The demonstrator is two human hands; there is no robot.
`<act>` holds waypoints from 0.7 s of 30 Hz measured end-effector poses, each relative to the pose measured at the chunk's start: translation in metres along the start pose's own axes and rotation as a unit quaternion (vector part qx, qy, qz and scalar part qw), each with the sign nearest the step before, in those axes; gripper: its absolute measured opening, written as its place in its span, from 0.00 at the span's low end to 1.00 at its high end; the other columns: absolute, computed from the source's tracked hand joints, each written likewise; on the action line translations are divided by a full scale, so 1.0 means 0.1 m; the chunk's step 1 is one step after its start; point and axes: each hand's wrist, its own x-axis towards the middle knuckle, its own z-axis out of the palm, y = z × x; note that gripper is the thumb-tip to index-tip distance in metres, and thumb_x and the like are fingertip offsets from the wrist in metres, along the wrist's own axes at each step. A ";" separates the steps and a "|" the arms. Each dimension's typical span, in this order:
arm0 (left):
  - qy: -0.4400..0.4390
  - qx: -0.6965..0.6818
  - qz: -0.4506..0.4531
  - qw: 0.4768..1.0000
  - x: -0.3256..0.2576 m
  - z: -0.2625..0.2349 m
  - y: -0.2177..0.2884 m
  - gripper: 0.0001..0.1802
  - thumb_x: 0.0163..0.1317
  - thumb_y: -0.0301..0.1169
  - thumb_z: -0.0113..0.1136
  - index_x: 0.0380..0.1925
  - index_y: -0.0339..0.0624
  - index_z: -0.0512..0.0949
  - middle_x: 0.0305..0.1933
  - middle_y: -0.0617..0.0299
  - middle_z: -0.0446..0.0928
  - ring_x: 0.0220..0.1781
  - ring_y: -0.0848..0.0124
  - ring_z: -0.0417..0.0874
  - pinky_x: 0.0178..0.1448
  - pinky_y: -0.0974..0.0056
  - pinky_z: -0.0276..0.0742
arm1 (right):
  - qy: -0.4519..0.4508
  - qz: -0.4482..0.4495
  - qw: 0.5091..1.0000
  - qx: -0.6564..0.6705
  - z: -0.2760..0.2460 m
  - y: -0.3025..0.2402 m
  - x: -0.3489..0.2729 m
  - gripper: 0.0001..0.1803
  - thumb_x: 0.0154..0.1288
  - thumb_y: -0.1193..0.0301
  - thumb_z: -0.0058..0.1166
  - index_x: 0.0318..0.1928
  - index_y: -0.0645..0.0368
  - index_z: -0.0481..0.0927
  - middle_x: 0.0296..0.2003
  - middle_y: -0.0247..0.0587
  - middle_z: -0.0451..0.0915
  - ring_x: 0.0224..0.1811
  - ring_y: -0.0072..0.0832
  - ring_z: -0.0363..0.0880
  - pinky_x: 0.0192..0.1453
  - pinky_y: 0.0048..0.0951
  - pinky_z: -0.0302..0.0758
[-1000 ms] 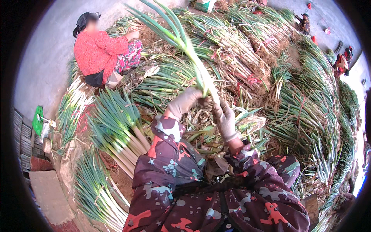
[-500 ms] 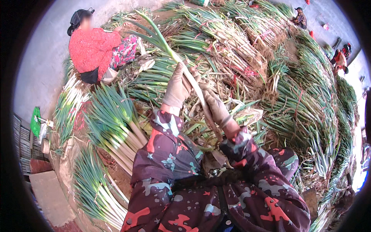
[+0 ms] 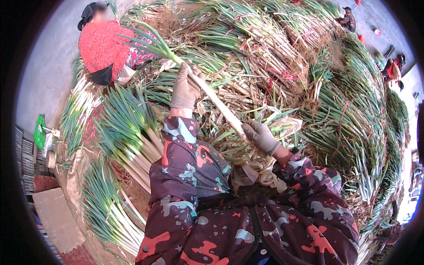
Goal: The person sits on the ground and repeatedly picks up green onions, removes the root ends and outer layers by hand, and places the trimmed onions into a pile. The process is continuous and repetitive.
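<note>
A long green onion point(image 3: 219, 105) slants across the middle, its green leaves up to the left and its pale stalk down to the right. My gloved left hand point(image 3: 185, 87) is wrapped round the upper stalk, just below the leaves. Down at the root end, my gloved right hand point(image 3: 263, 138) is closed with its fingertips against the stalk; its palm side is hidden. Pale dry husks point(image 3: 264, 167) hang and lie under the right hand, above my lap.
Clean green onions point(image 3: 137, 154) lie stacked by my left arm, with another bunch point(image 3: 112, 205) nearer. Large heaps of untrimmed green onions point(image 3: 344, 119) spread ahead and right. A person in red point(image 3: 104, 46) sits at the far left. Others are at the far right. A cardboard sheet point(image 3: 57, 216) lies left.
My left hand has moved left and slightly up with the green onion. My right hand has shifted right and down to the root end. The stalk looks whiter, and more husk shows below.
</note>
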 end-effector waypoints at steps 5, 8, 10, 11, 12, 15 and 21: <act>-0.058 0.028 0.108 0.992 0.09 -0.37 0.50 0.09 0.69 0.38 0.54 0.38 0.46 0.75 0.28 0.67 0.70 0.27 0.76 0.69 0.32 0.66 0.71 | 0.021 -0.051 0.978 -0.199 0.02 0.37 -0.45 0.11 0.70 0.59 0.49 0.41 0.52 0.77 0.20 0.47 0.78 0.22 0.46 0.78 0.26 0.44 0.73; -0.025 0.016 0.051 0.998 0.01 -0.05 0.10 0.10 0.69 0.37 0.55 0.43 0.45 0.74 0.28 0.66 0.70 0.27 0.74 0.69 0.34 0.65 0.70 | 0.006 -0.008 0.945 -0.326 -0.06 0.84 -0.73 0.12 0.70 0.57 0.48 0.40 0.51 0.77 0.21 0.46 0.79 0.23 0.46 0.79 0.27 0.44 0.75; -0.039 0.031 0.087 0.995 0.08 -0.15 0.23 0.10 0.69 0.37 0.56 0.45 0.46 0.74 0.29 0.65 0.71 0.30 0.73 0.70 0.37 0.64 0.70 | -0.004 0.039 0.902 -0.431 -0.17 1.12 -0.75 0.16 0.70 0.53 0.46 0.40 0.51 0.75 0.22 0.47 0.80 0.24 0.46 0.81 0.28 0.46 0.75; -0.025 0.038 0.096 0.994 0.03 -0.19 0.22 0.09 0.69 0.36 0.56 0.44 0.46 0.74 0.29 0.65 0.71 0.31 0.73 0.71 0.38 0.64 0.71 | -0.004 0.064 0.904 -0.423 -0.19 1.19 -0.83 0.16 0.70 0.53 0.46 0.41 0.51 0.75 0.22 0.48 0.80 0.25 0.46 0.81 0.28 0.47 0.75; -0.013 0.038 0.073 0.997 0.02 -0.20 0.15 0.08 0.69 0.36 0.55 0.43 0.46 0.73 0.29 0.65 0.71 0.32 0.73 0.72 0.38 0.64 0.70 | -0.003 0.089 0.905 -0.416 -0.22 1.27 -0.92 0.16 0.70 0.52 0.45 0.41 0.51 0.74 0.23 0.48 0.81 0.25 0.47 0.81 0.29 0.47 0.75; -0.028 0.063 0.068 0.995 -0.04 0.06 0.06 0.08 0.69 0.36 0.56 0.42 0.46 0.73 0.29 0.66 0.71 0.32 0.73 0.72 0.39 0.64 0.71 | -0.010 0.148 0.887 -0.437 -0.24 1.46 -0.99 0.17 0.71 0.53 0.44 0.44 0.53 0.75 0.27 0.49 0.83 0.28 0.48 0.83 0.30 0.49 0.76; -0.061 0.083 0.118 0.988 -0.18 0.21 0.27 0.09 0.69 0.38 0.56 0.41 0.47 0.74 0.31 0.68 0.70 0.31 0.76 0.70 0.39 0.67 0.69 | 0.019 0.159 0.892 -0.424 -0.26 1.71 -1.08 0.14 0.68 0.59 0.45 0.42 0.56 0.75 0.26 0.50 0.82 0.30 0.49 0.82 0.31 0.48 0.76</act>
